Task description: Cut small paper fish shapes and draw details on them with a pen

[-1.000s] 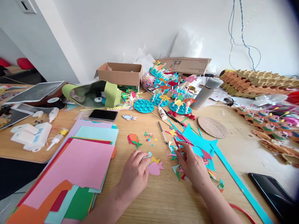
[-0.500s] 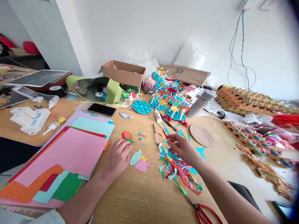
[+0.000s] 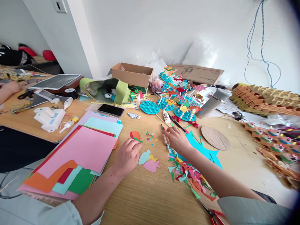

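Observation:
My left hand [image 3: 128,155] rests on the table with curled fingers. Its fingertips lie against a small stack of orange, red and green paper cutouts [image 3: 135,136]; what they pinch, if anything, is hidden. Just in front lie a pale blue fish cutout [image 3: 144,157], a pink fish cutout [image 3: 150,166] and a yellow one [image 3: 153,158]. My right hand [image 3: 177,139] is open, its fingertips at a slim pen [image 3: 163,135]; a firm grip does not show. Beneath my right forearm are a bright blue paper sheet [image 3: 202,148] and a heap of coloured paper scraps [image 3: 187,172].
Coloured paper sheets [image 3: 79,150] are stacked at left, with a phone [image 3: 111,110] behind. Red-handled scissors [image 3: 212,214] lie at front right. Further back stand a glue bottle [image 3: 166,117], blue discs with paper fish [image 3: 185,114], a metal flask [image 3: 214,103] and a cardboard box [image 3: 132,73].
My right hand has moved from above the scraps to the pen, uncovering more of the blue sheet. The left hand stays by the cutouts. The view has swung left.

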Demonstrator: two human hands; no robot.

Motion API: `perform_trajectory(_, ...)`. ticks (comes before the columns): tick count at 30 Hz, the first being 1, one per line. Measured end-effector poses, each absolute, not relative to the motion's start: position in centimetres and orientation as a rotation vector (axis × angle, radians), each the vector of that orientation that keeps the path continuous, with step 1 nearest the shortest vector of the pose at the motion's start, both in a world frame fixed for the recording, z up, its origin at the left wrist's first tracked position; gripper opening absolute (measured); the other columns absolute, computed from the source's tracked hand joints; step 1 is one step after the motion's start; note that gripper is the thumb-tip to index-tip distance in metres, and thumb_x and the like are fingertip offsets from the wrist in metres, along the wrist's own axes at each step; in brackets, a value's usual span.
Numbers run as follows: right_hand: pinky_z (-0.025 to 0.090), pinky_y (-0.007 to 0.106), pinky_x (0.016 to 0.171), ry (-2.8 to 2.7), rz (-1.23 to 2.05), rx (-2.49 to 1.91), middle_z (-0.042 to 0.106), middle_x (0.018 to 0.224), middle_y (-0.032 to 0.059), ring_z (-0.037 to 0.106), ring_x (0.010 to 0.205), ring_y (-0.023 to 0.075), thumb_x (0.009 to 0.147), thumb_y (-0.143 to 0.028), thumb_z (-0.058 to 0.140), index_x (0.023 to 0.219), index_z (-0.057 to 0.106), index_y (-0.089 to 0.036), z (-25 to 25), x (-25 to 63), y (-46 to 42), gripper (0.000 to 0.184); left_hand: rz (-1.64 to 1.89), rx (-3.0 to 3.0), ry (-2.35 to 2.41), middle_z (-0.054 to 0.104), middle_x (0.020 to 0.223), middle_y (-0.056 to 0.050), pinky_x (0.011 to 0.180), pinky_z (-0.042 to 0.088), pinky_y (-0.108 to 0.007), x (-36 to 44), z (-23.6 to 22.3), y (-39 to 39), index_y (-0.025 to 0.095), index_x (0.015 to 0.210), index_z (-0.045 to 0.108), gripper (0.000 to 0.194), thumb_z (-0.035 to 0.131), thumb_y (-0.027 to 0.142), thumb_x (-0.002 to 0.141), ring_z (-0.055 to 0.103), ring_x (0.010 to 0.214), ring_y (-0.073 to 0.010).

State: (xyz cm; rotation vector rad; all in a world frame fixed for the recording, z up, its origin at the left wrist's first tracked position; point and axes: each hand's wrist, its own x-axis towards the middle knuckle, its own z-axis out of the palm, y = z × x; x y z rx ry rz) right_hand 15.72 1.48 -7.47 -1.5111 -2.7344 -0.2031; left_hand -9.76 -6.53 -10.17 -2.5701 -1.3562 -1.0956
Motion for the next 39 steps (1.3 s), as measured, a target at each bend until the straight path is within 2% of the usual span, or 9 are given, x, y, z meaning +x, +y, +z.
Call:
perform_trajectory(6,0.037,0.037,0.078,-3.086,-0.432,-0.869,0.066,0.084,0.0144,0.053,0.089,0.0272,0.088,-0.010,0.050,0.080,0.066,-0.013,-7.1,15.4,2.9,0.018,-1.105,-2.624,-1.361,0.065,0.095,-0.008,0.081,0.052,-0.038,-9.6,-10.2,-6.7,0.014,0.102,0.063,0.028,0.047,0.001,0.084,0.056,0.094,-0.0215)
perform_trajectory(12,0.037,0.033,0.070,-3.103,-0.536,-0.519,0.063,0.074,0.0065,0.052,0.074,0.0202,0.089,-0.010,0.051,0.077,0.062,-0.018,-5.8,15.4,4.5,0.018,-1.079,-2.669,-1.397,0.065,0.096,-0.008,0.085,0.051,-0.039,-9.5,-10.1,-7.0,0.014,0.097,0.063,0.024,0.047,0.001,0.083,0.055,0.094,-0.0217)
perform_trajectory(17,0.039,0.033,0.063,-2.642,-0.591,-0.804,0.060,0.068,0.0047,0.052,0.066,0.0193,0.090,-0.015,0.047,0.076,0.058,-0.019,-3.4,15.0,0.7,0.018,-1.045,-2.728,-1.421,0.065,0.095,-0.008,0.086,0.049,-0.038,-9.5,-9.4,-7.4,0.014,0.096,0.064,0.020,0.048,0.005,0.086,0.055,0.094,-0.0215)
perform_trajectory(19,0.042,0.030,0.059,-2.110,-0.418,-1.035,0.058,0.067,0.0019,0.054,0.063,0.0173,0.086,-0.016,0.053,0.078,0.055,-0.021,-3.3,14.4,-2.8,0.009,-0.972,-2.788,-1.444,0.065,0.091,-0.007,0.085,0.048,-0.038,-9.4,-9.0,-7.7,0.015,0.093,0.064,0.016,0.050,0.010,0.088,0.054,0.093,-0.0217)
perform_trajectory(22,0.045,0.028,0.055,-1.798,-0.106,-1.153,0.061,0.071,0.0011,0.056,0.059,0.0152,0.086,-0.015,0.058,0.091,0.058,-0.020,-4.7,13.1,-8.0,0.008,-0.810,-2.884,-1.475,0.064,0.088,-0.006,0.084,0.048,-0.037,-9.4,-8.5,-8.1,0.015,0.091,0.065,0.010,0.055,0.015,0.088,0.053,0.092,-0.0219)
perform_trajectory(24,0.049,0.028,0.060,-1.873,0.141,-1.157,0.067,0.079,0.0040,0.062,0.067,0.0161,0.091,-0.010,0.049,0.112,0.056,-0.019,-6.4,12.4,-10.3,0.023,-0.700,-2.953,-1.443,0.063,0.088,-0.006,0.086,0.047,-0.036,-9.4,-8.3,-8.2,0.015,0.092,0.065,0.010,0.055,0.016,0.089,0.053,0.094,-0.0216)
perform_trajectory(26,0.052,0.030,0.066,-2.019,0.224,-1.095,0.070,0.086,0.0069,0.065,0.076,0.0184,0.092,-0.009,0.047,0.119,0.053,-0.018,-8.1,11.9,-11.4,0.029,-0.620,-2.995,-1.409,0.063,0.090,-0.006,0.087,0.047,-0.036,-9.3,-8.3,-8.3,0.015,0.092,0.065,0.011,0.055,0.016,0.089,0.052,0.097,-0.0218)
perform_trajectory(32,0.050,0.044,0.084,-2.384,0.252,-0.914,0.069,0.097,0.0123,0.058,0.106,0.0287,0.090,-0.006,0.045,0.119,0.054,-0.016,-9.7,12.2,-11.1,0.033,-0.533,-2.992,-1.345,0.063,0.098,-0.007,0.090,0.047,-0.037,-9.3,-9.2,-7.7,0.015,0.097,0.065,0.017,0.052,0.009,0.088,0.052,0.102,-0.0219)
perform_trajectory(39,0.049,0.047,0.084,-2.513,0.202,-0.908,0.069,0.088,0.0127,0.059,0.102,0.0294,0.083,-0.001,0.041,0.111,0.059,-0.015,-9.1,12.3,-11.5,0.036,-0.571,-2.858,-1.414,0.064,0.107,-0.007,0.091,0.049,-0.038,-9.8,-10.4,-6.6,0.017,0.104,0.065,0.029,0.048,0.001,0.086,0.051,0.107,-0.0217)
